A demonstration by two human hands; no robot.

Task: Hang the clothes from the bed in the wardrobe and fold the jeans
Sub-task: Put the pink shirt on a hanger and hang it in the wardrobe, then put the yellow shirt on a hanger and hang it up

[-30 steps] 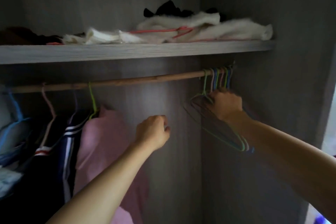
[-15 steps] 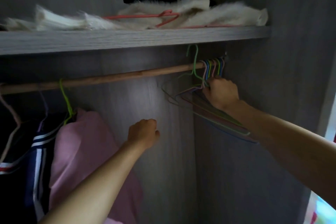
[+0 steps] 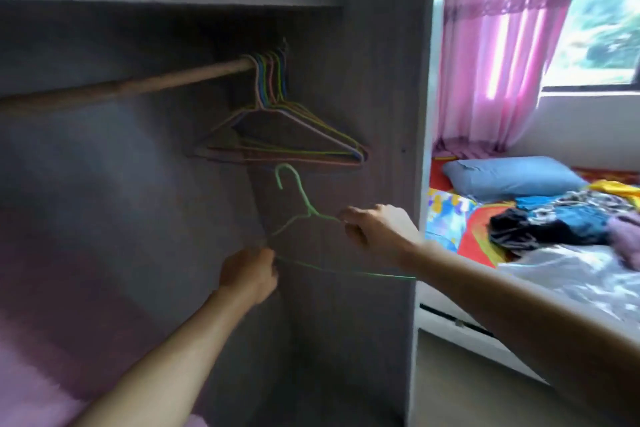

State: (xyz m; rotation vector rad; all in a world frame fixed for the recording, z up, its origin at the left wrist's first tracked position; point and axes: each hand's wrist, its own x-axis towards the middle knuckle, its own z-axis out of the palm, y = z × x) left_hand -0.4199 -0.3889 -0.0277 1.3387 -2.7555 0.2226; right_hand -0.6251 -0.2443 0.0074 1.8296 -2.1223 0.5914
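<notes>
The left hand [image 3: 249, 274] had its fingers curled round the green wire hanger's [image 3: 302, 191] left corner. The right hand [image 3: 377, 229] pinched its right shoulder, below the bunched hangers [image 3: 277, 87] on the rod [image 3: 138, 87].

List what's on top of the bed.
On the bed: a blue pillow, a heap of clothes in dark, blue and patterned fabrics, a purple garment and clear plastic. Whatever lies under the heap is covered; jeans cannot be picked out.

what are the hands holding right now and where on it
A green wire hanger: the right hand pinches a shoulder wire near the neck, the left hand grips the opposite corner.
</notes>
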